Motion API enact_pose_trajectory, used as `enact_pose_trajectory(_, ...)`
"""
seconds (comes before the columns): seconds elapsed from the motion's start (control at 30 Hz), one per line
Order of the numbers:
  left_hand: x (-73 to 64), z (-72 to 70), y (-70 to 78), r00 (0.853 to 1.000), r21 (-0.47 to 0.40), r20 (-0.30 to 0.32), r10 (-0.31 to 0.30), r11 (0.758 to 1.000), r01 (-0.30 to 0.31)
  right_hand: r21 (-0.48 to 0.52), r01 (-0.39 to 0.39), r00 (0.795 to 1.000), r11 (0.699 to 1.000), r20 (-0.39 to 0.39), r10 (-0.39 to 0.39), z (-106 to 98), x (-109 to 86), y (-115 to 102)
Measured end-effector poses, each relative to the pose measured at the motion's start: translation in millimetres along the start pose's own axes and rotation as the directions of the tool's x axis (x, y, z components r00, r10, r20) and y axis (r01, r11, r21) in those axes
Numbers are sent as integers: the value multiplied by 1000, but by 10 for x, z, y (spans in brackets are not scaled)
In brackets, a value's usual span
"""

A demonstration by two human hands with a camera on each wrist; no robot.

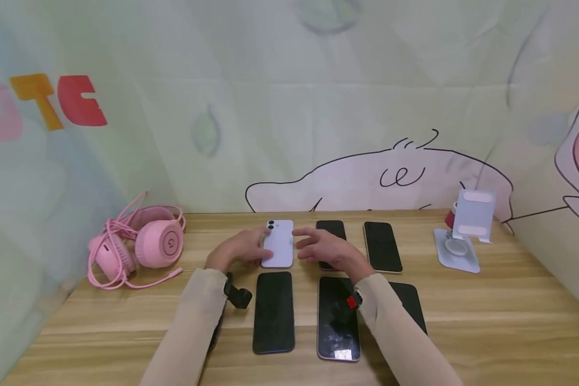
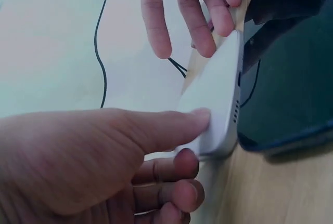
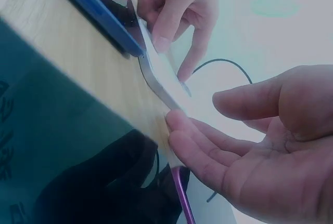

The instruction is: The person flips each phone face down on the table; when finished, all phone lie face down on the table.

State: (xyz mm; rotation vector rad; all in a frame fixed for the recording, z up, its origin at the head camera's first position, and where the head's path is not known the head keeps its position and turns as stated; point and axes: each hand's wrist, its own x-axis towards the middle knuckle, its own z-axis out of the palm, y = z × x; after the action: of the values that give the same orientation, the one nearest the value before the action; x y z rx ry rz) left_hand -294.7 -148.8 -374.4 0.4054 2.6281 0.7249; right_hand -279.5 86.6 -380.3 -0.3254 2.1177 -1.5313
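Note:
A white smartphone (image 1: 281,245) lies camera side up at the back of the wooden table. My left hand (image 1: 241,247) is at its left side; in the left wrist view the thumb (image 2: 200,120) presses on the phone's back and the index finger curls at its edge, pinching it. At the other long side is my right hand (image 1: 325,247), fingers extended. In the right wrist view its fingertips (image 3: 178,120) are right at the phone's edge, with the thumb raised apart. Below it lies a dark phone (image 1: 274,313), screen up.
Several more dark phones lie around, among them a large one (image 1: 338,327) by the right forearm and another (image 1: 383,246) at back right. Pink headphones (image 1: 159,244) with a coiled cable sit left. A white phone stand (image 1: 473,214) stands right. A printed cloth (image 1: 289,107) hangs behind.

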Motion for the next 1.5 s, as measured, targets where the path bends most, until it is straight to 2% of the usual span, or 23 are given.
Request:
enact_pose_trajectory(0.17, 28, -21, 100, 999, 121, -40, 32, 992, -27, -89, 27, 999, 996, -35, -31, -84, -62, -14)
enact_pose_trajectory(0.27, 68, -16, 159, 998, 148, -39, 44, 988, -38, -124, 48, 997, 991, -56, -55, -170, -103, 5)
enact_pose_trajectory(0.43, 149, 18, 246, 997, 171, -26, 72, 983, -66, -76, 25, 995, 997, -95, -32, -326, -164, 63)
enact_pose_trajectory(0.57, 195, 49, 336, 997, 171, -20, 79, 982, -75, -64, -7, 993, 998, -121, -1, -439, -216, 93)
enact_pose_trajectory(0.7, 259, 90, 441, 995, 117, 13, 95, 989, -96, -66, -25, 988, 997, -152, 15, -543, -264, 119)
enact_pose_trajectory(0.83, 345, 168, 529, 991, 12, 47, 125, 992, -126, -58, -60, 982, 997, -185, 48, -621, -297, 163)
enact_pose_trajectory(0.97, 431, 266, 600, 983, -69, 46, 179, 982, -175, -55, -91, 978, 994, -192, 79, -663, -295, 205)
enact_pose_trajectory(1.07, 480, 312, 654, 973, -40, 19, 229, 973, -228, -48, -104, 976, 993, -198, 92, -681, -288, 210)
enact_pose_trajectory(1.17, 502, 340, 701, 966, 42, 0, 259, 965, -259, -34, -114, 974, 993, -200, 105, -693, -294, 197)
enact_pose_trajectory(1.3, 501, 368, 755, 970, 93, -13, 245, 966, -243, 30, -143, 966, 989, -216, 146, -705, -314, 183)
enact_pose_trajectory(1.4, 497, 398, 790, 975, 83, -25, 220, 973, -217, 78, -158, 956, 984, -239, 172, -712, -328, 199)
enact_pose_trajectory(1.5, 501, 437, 808, 980, 64, -28, 198, 979, -196, 108, -145, 957, 984, -239, 167, -717, -345, 235)
